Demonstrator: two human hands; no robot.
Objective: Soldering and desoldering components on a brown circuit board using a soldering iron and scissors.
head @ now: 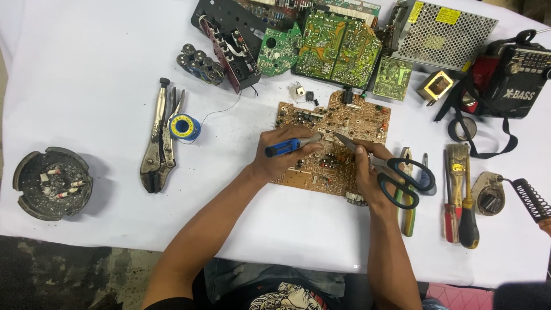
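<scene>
A brown circuit board (pixel 344 123) lies flat on the white table in front of me. My left hand (pixel 281 158) grips a blue-handled soldering iron (pixel 287 146), its metal tip pointing right onto the middle of the board. My right hand (pixel 370 172) holds black-handled scissors (pixel 396 172); their closed blades reach left to the same spot, almost meeting the iron's tip.
Locking pliers (pixel 158 140) and a blue solder spool (pixel 185 127) lie at left, an ashtray (pixel 53 182) at far left. Green circuit boards (pixel 336 46) and a metal power supply (pixel 445 34) sit behind. Screwdrivers, a brush (pixel 457 172) and a radio (pixel 513 72) are at right.
</scene>
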